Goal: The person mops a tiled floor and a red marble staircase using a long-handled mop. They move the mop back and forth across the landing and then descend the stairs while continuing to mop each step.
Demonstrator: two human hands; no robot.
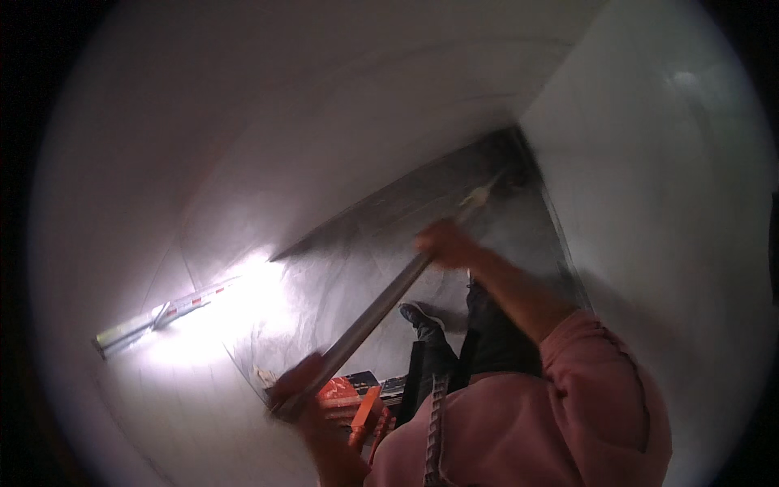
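A long grey pole (375,315) runs slantwise across the middle, from the lower left up toward the far corner. My left hand (299,388), somewhat blurred, is closed round its near end. Farther up, my right hand (443,242) grips the same pole with the forearm stretched forward. Beyond that hand a pale yellowish piece (477,196) shows at the pole's far end, near the dark corner of the floor. Motion blur and shadow hide what kind of head it is.
Pale walls rise at the left and right (649,178) of the grey floor (357,243). A long bar-shaped object (166,312) lies at the left beside a bright glare. Red and orange items (365,406) sit near my left forearm. My dark shoe (420,315) stands below the pole.
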